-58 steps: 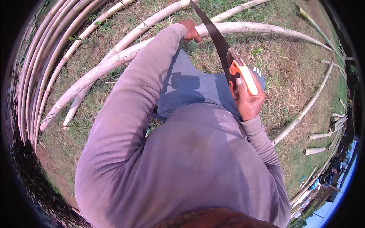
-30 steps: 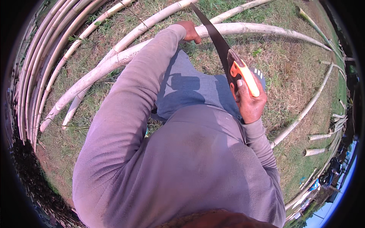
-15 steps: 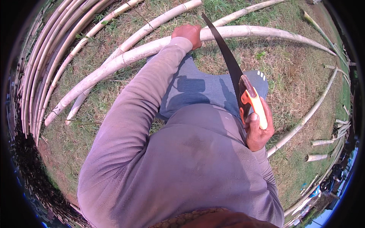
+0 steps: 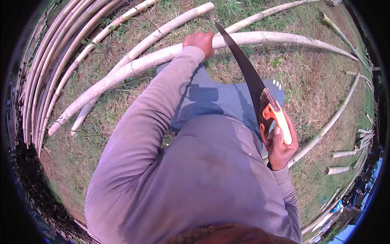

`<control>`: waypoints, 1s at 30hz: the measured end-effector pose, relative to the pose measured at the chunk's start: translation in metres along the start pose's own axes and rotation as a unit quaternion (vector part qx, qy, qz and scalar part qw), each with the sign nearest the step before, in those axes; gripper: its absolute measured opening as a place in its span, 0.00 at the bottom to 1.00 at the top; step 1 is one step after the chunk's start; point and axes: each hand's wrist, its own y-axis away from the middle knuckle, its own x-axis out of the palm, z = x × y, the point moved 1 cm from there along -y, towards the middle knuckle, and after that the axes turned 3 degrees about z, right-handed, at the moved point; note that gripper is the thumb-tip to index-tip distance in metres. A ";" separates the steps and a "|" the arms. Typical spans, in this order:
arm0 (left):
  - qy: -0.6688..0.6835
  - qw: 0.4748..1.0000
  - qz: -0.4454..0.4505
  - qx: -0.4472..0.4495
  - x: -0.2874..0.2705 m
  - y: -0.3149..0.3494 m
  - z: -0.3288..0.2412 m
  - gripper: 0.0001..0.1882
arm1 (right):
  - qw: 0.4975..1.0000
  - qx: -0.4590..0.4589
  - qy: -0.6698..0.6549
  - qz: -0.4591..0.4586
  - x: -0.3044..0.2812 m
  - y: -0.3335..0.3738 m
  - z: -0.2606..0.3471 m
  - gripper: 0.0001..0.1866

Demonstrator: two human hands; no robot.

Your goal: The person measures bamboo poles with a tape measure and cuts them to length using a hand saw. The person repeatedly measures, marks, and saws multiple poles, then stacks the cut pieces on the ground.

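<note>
A long pale bamboo pole [image 4: 146,60] runs across in front of me, and my left hand [image 4: 199,43] is closed around it near its middle. In my right hand [image 4: 282,147] I grip the orange and cream handle of a hand saw [image 4: 248,72]. Its dark, toothed blade slants up and to the left. The blade's tip lies just right of my left hand in the picture and overlaps the pole; whether it touches the bamboo I cannot tell.
Several bamboo poles [image 4: 61,53] lie side by side at the left. A shorter pole [image 4: 162,30] rests beyond the held one. Another thin pole [image 4: 331,122] curves along the right, near short cut pieces [image 4: 338,170]. Dry grass [image 4: 308,91] covers the ground.
My right hand and the saw's handle have shifted slightly down and to the right. The left hand keeps its hold on the pole, which sits slightly lower in view.
</note>
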 end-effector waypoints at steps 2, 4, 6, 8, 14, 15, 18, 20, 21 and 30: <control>-0.007 1.000 -0.011 -0.004 0.007 -0.001 -0.002 0.19 | 0.999 -0.036 -0.010 0.000 0.049 -0.068 -0.015 0.22; 0.002 1.000 -0.013 0.023 0.007 -0.009 -0.015 0.19 | 0.995 -0.094 0.043 -0.003 0.084 -0.139 -0.010 0.21; 0.003 1.000 -0.017 0.018 0.008 -0.007 -0.013 0.20 | 0.999 -0.005 -0.015 0.035 0.085 -0.148 -0.002 0.21; 0.010 1.000 -0.017 0.014 0.011 -0.006 -0.009 0.20 | 0.997 0.030 -0.056 0.039 0.070 -0.110 -0.006 0.23; 0.003 1.000 0.010 -0.023 -0.001 0.002 0.002 0.19 | 0.997 -0.068 0.021 0.024 0.007 -0.015 -0.008 0.23; 0.007 1.000 -0.004 -0.014 0.006 0.002 0.000 0.19 | 0.999 -0.043 -0.002 0.016 0.031 -0.035 -0.011 0.22; 0.013 0.999 -0.029 0.032 0.012 -0.012 -0.014 0.19 | 0.998 -0.010 -0.065 0.015 0.090 -0.129 -0.006 0.20; 0.012 1.000 -0.006 0.027 0.008 -0.013 -0.010 0.19 | 0.998 0.026 -0.049 0.013 0.090 -0.135 0.005 0.21; 0.016 1.000 0.003 0.020 0.017 -0.007 -0.007 0.19 | 0.998 0.026 -0.051 0.006 0.083 -0.109 -0.005 0.21; 0.005 1.000 0.015 0.000 0.009 -0.008 -0.005 0.20 | 1.000 -0.018 -0.013 0.001 0.075 -0.091 -0.032 0.22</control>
